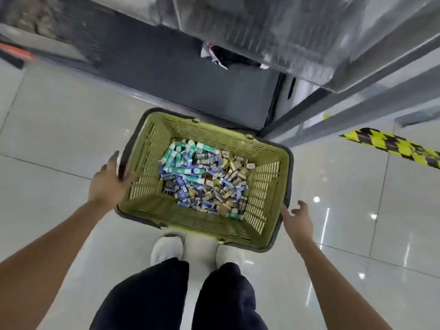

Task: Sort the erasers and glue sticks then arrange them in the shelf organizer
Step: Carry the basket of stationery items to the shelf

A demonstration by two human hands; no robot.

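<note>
1. Lifting from here looks lopsided. The left hand [106,184] has its fingers wrapped over the left rim of the green shopping basket [264,148]. The right hand [297,222] hangs just beside the near right corner, fingers spread and loosely bent, holding nothing (whether a fingertip touches the rim I cannot tell).
2. Raised by one side only, the basket would likely tip to the right, and the loose heap could slide or spill onto the glossy tiled floor [59,120].
3. The basket stands on the floor right in front of the white shoes [166,248], so a step forward could kick it.
4. Its far corner sits near the foot of the blurred metal shelving [357,67], and swinging it upward could knock it against that frame.
5. The stock lies unsorted at the bottom of the basket. Teal-and-white glue sticks [177,158] are mostly toward the far left, and small erasers [229,177] in blue and tan-brown sleeves are mixed through the rest.
6. The pieces are many and small and lie at every angle, so sorting will probably be slow, and single pieces are easy to drop.
</note>
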